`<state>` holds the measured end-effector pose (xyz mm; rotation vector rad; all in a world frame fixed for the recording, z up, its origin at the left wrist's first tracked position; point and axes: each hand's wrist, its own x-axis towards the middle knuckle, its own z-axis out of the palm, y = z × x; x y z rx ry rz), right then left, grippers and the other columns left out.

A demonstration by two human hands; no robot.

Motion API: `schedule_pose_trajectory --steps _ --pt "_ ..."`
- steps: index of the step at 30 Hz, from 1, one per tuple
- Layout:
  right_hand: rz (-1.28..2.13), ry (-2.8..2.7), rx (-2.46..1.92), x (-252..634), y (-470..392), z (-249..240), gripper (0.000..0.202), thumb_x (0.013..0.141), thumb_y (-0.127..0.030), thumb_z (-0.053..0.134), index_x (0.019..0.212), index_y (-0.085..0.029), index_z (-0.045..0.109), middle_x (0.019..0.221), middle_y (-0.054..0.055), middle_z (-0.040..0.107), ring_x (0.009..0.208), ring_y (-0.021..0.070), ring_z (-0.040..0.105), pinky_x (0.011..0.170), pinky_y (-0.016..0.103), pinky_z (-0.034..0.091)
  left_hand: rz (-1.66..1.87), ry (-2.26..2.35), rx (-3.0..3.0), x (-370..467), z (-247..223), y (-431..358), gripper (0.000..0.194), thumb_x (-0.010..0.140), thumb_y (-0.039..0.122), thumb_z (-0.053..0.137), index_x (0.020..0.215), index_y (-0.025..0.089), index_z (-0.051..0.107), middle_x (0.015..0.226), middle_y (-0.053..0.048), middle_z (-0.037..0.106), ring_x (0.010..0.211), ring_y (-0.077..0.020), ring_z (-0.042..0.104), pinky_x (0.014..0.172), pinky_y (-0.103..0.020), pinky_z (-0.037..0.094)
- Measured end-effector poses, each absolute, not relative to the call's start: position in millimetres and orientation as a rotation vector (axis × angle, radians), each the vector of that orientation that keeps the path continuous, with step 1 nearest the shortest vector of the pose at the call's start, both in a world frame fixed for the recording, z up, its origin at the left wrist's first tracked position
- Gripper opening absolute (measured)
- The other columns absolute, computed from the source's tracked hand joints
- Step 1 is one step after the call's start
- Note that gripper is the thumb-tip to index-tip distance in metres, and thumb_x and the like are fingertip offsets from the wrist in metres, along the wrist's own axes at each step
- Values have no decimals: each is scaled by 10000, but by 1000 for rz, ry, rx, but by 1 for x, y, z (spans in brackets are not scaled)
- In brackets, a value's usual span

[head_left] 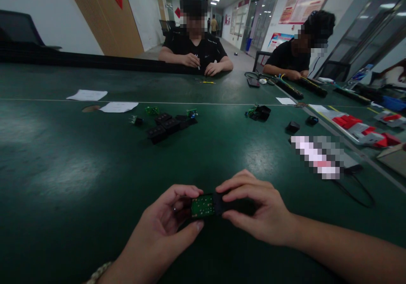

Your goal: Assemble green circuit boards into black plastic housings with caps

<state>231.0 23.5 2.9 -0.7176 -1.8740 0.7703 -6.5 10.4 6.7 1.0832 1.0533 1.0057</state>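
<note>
Just above the green table [95,216], near its front, a green circuit board [203,206] sits in a small dark housing. My left hand [171,220] grips the left end of this piece between thumb and fingers. A black cover [218,203] is at the right end of the board, pinched by the thumb and fingertips of my right hand [256,206]. Dotted solder points show on the board's upper face. The underside of the piece is hidden.
Several black housings [171,125] and small circuit boards [152,110] lie beyond my hands. Another black part [263,113] is farther right. A blurred-out device [317,157] with a cable lies at right. Two people sit across the table; white papers [119,107] lie at left.
</note>
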Motion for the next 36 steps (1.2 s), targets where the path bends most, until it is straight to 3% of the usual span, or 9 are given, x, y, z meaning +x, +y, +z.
schedule_pose_trajectory --steps 9,15,19,36 --pt "798 -1892 -746 231 21 -1 329 797 -128 843 1095 -251 776 1127 95 785 976 229 779 834 382 662 1013 1037 1086 -6 6 11 332 689 52 830 946 254 769 1035 -21 777 992 -214 761 865 -279 624" --pt "1213 -1617 -721 233 22 -3 478 773 -100 842 1206 -266 725 1166 73 719 1038 212 766 854 343 683 1008 1024 1091 -9 0 10 333 703 52 834 960 253 769 1071 -36 775 1023 -229 756 882 -298 619" --pt "1372 -1506 -637 234 27 -2 436 782 -109 850 1167 -261 712 1150 62 738 1058 222 775 889 366 665 1025 1000 1096 -9 -3 10 318 730 68 826 978 259 770 1060 -34 775 999 -227 759 864 -299 625" --pt "1470 -1349 -583 234 28 -1 478 736 -7 886 1102 -253 702 1235 64 804 1170 201 766 1007 379 623 1001 1021 1115 -10 -3 9 322 726 58 821 974 256 765 1069 -29 767 1011 -219 755 869 -276 626"
